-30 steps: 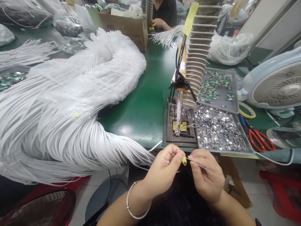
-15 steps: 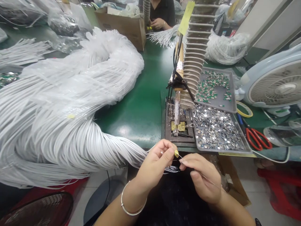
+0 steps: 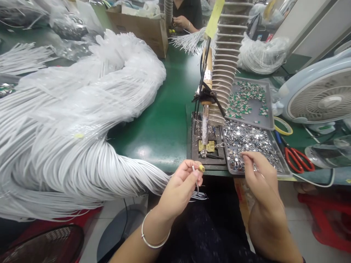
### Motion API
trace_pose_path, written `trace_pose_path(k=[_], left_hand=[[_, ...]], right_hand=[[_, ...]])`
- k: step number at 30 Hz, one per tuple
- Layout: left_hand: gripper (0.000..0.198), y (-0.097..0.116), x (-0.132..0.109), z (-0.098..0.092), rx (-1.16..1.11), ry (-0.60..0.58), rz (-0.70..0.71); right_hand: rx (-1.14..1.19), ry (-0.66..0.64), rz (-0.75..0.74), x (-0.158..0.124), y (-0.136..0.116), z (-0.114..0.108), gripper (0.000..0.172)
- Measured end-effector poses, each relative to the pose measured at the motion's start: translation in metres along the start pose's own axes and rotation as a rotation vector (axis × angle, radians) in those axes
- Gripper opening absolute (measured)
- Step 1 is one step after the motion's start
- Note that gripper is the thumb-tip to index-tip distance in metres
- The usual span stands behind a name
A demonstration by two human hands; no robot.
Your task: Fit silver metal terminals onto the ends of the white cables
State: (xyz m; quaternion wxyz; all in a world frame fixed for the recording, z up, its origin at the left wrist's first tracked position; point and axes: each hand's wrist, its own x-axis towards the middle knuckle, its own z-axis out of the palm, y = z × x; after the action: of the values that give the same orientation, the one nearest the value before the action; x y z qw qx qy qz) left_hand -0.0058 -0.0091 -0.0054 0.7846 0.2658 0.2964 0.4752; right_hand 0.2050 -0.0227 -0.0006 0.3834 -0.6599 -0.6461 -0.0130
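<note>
From your head camera, your left hand (image 3: pixel 179 188) is raised just off the front edge of the green surface (image 3: pixel 153 135), palm turned toward you and wrist bent, with a bangle (image 3: pixel 152 247) around the forearm. Its grip is closed, thumb pressed to the fingers, pinching a thin white wire (image 3: pixel 196 181) whose small yellow tip (image 3: pixel 202 168) sticks out just past the fingertips. Splayed wire ends (image 3: pixel 199 196) show just below that hand, and they run back to the huge bundle of white cables (image 3: pixel 68 157) lying on the surface to your left.

Your right hand (image 3: pixel 263 186) reaches forward with the wrist high and the fingers angled down. Its fingertips (image 3: pixel 245 156) sit over the heap of silver metal pieces (image 3: pixel 248 140) in a grey tray (image 3: pixel 284 165). The grip is nearly closed, but you cannot tell whether it holds a piece.

Just left of that tray, a soldering iron (image 3: pixel 207 69) stands almost upright in a black holder (image 3: pixel 207 98), its tip over a dark metal stand (image 3: pixel 195 159). Red-handled scissors (image 3: pixel 298 159) lie to the right of the tray.
</note>
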Motion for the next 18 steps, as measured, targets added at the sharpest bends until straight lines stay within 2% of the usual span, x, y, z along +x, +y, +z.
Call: trace_pose_path(k=[5, 9, 14, 18], left_hand=[[0.017, 0.001, 0.001, 0.002, 0.005, 0.042, -0.025], [0.018, 0.002, 0.002, 0.003, 0.022, 0.054, -0.021], [0.018, 0.000, 0.002, 0.003, 0.045, 0.068, -0.027], [0.020, 0.001, 0.002, 0.004, 0.069, 0.074, -0.045]], right_hand=[[-0.141, -0.194, 0.017, 0.010, 0.020, 0.000, 0.012], [-0.158, -0.268, -0.012, 0.013, 0.025, 0.006, 0.013], [-0.123, -0.173, -0.035, 0.014, 0.020, 0.008, 0.015], [-0.028, -0.105, 0.005, 0.013, 0.011, 0.003, 0.014]])
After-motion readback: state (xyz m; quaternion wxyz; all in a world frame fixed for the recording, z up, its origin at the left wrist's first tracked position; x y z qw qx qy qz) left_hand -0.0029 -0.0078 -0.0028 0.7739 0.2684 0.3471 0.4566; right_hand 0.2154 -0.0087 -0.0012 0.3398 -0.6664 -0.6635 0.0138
